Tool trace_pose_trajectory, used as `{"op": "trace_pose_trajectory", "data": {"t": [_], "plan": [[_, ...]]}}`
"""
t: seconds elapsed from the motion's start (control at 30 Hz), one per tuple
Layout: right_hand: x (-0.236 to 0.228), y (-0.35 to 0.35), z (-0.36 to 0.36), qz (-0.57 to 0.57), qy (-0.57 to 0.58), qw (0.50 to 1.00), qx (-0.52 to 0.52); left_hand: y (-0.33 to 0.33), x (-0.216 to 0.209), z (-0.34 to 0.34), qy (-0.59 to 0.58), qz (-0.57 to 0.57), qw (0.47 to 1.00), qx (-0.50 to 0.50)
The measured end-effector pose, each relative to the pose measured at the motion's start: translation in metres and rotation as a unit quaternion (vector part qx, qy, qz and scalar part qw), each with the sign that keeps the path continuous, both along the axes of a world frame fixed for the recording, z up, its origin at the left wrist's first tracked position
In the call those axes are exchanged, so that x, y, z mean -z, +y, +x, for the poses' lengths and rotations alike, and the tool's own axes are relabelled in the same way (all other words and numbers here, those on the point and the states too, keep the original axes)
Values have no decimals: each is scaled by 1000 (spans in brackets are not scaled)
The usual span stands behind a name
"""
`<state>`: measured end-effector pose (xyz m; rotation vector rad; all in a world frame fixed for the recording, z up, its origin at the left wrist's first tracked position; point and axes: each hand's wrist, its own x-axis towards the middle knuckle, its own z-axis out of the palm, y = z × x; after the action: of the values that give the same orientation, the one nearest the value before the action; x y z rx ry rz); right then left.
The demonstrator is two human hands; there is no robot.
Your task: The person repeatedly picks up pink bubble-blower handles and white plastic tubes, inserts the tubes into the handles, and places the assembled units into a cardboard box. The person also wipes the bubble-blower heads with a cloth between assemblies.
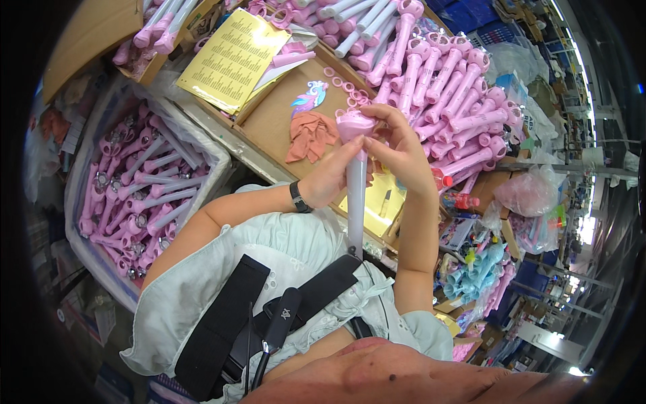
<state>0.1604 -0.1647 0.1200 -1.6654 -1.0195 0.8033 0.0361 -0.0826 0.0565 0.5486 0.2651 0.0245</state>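
Nearest the camera, the person's chin (377,380) crossed the bottom edge of the frame. Just beyond it, black straps (225,316) and a small black device (281,320) lay over a pale green top (195,276).

At the centre of the frame, one wand (357,195) was found in both hands, its pink head uppermost and its greyish shaft pointing toward the lower edge. The left hand (328,180), with a dark watch (300,197) at the wrist, was partly closed around the shaft just below the head. The right hand (402,148) was curved, fingers bent, with its fingertips and thumb against the pink head; how firmly it gripped could not be told.

Under the hands lay a yellow sheet (385,205). Beyond it, on a brown tray (266,131), were a crumpled orange cloth (311,137), a blue and purple cut-out (310,97) and several loose pink rings (341,83). At left, a lined bin (221,161) contained many pink and grey wands (145,192), lying in mixed directions.

Yellow label sheets (232,57) rested at the tray's upper left corner. A dense pile of pink wands (447,101) occupied the upper right, with grey shafts (373,20) along the top edge. At right, a red-capped bottle (461,200) lay near light blue pieces (474,276) and a clear bag (531,194). Shelving stood farthest off, at the right rim.
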Motion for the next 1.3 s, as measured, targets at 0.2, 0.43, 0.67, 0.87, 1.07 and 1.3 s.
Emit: {"op": "trace_pose_trajectory", "data": {"t": [0.2, 0.43, 0.67, 0.87, 1.07, 1.3], "plan": [[38, -17, -23, 99, 178, 969, 140, 7, 4, 3, -22, -31, 999, -24], [80, -79, -93, -16, 227, 964, 140, 20, 14, 3, -18, -30, 996, -80], [91, -104, -109, -162, 16, 965, 208, 20, 18, 10, 18, -63, 992, -104], [90, -126, -90, -199, 38, 966, 161, 24, 14, 1, 10, -121, 992, -41], [101, -135, -71, -188, 98, 975, 71, 18, 19, -17, 54, -154, 984, -65], [129, -132, -46, -165, 353, 920, -52, -5, 28, -37, 103, 0, 979, -175]]}}
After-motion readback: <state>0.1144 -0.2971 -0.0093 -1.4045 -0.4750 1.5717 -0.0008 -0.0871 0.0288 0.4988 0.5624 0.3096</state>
